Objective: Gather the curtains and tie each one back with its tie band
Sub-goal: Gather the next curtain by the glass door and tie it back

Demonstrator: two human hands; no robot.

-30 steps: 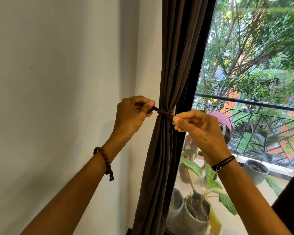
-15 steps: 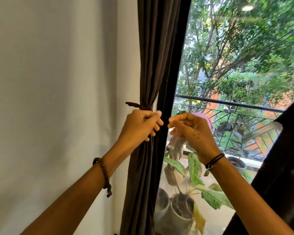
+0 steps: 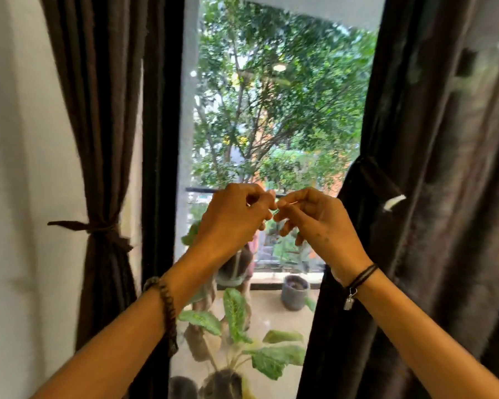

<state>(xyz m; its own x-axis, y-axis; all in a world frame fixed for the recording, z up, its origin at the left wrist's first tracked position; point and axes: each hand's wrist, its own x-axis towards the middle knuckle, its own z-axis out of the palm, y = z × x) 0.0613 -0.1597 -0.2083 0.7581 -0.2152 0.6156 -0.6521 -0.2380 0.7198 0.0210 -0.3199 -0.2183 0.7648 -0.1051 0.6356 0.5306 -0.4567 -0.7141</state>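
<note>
Grips of left hand (image 3: 231,218) and right hand (image 3: 319,223) are curling close together; cannot tell if pinching anything. Band (image 3: 100,226) is cinching left curtain (image 3: 104,116).

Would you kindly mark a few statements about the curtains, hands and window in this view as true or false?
1. A thin dark tie band cinches the dark brown fabric curtain on the left. True.
2. Both hands grip that curtain. False: the left hand and the right hand are raised in front of the window glass, apart from that curtain.
3. A brown beaded bracelet sits on the left wrist. True.
4. The potted plant behind the glass is leafless. False: the potted plant has broad green leaves.
</note>
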